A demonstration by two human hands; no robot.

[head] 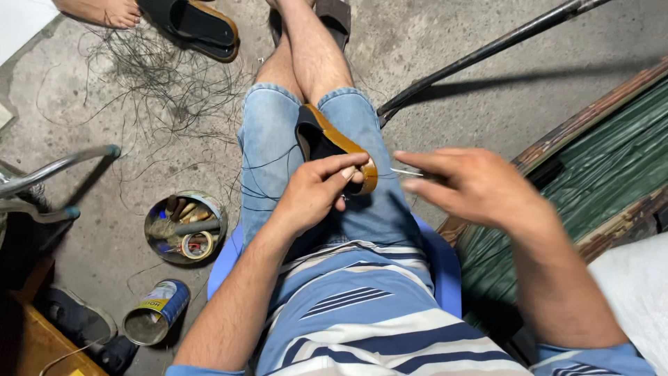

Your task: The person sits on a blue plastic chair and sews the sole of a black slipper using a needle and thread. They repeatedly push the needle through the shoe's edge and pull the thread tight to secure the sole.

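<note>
A black sandal with a tan sole edge (327,138) lies between my knees on my denim shorts (268,150). My left hand (316,191) grips its near end, fingers curled over the rim. My right hand (473,184) is just to the right of it, fingers pinched on a thin metal needle (406,171) that points toward the sandal. Dark thread runs across my lap.
A round tin of tools and tape (184,226) and an open can (154,313) sit on the concrete floor at left. Loose dark thread (149,76) litters the floor. Another sandal (195,24) and a person's bare foot (104,10) lie ahead. A wooden-framed green panel (605,160) stands at right.
</note>
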